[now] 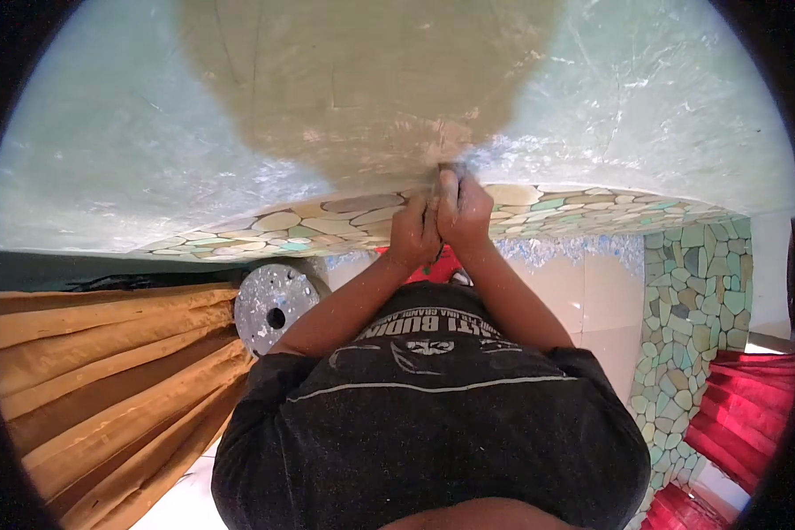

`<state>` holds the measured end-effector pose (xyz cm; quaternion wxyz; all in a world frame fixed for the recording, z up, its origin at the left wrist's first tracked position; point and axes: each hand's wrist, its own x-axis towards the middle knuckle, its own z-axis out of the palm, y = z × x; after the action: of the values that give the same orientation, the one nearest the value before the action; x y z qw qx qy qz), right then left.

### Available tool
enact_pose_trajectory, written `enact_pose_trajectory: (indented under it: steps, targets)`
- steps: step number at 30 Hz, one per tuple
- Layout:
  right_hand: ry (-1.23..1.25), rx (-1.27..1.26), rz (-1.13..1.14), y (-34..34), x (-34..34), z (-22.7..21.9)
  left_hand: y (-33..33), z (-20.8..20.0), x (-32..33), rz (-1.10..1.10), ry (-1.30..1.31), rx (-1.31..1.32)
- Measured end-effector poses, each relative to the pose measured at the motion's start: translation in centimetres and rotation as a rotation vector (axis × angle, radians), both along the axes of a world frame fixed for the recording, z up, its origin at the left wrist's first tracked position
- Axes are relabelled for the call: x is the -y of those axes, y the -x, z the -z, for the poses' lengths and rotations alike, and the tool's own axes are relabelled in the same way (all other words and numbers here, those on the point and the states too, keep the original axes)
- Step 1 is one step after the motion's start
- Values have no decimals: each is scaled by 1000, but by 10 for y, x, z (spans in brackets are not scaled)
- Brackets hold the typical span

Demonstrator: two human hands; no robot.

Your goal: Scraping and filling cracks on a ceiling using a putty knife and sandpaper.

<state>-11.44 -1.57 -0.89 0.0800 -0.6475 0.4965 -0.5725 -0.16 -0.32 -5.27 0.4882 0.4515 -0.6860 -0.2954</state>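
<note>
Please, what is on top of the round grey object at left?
The round grey object bears scattered pale specks, and a dark hole shows in it. The left forearm covers its lower right edge, so that part cannot be seen.

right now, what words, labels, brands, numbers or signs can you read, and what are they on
Shirt: pale capital lettering, a larger line and a smaller one, beside a pale emblem; I won't copy the wording, and the smaller line is partly unclear.
Wall: scuffs and pale marks, no lettering I can make out.
Dark tool at the right hand: too small to tell.
</note>
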Motion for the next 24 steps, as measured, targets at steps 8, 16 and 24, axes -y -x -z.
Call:
enact_pose_trajectory:
  steps: [8, 16, 24]
  targets:
    - [-250, 72, 3, 1, -3, 11, 7, -4, -7, -25, 41, -72]
    - [-98, 225, -57, -1, 0, 9, 8, -7, -6, -29, 80, -48]
    - [-134, 165, -108, 3, 6, 16, 6, 10, -4, -28, 6, -51]
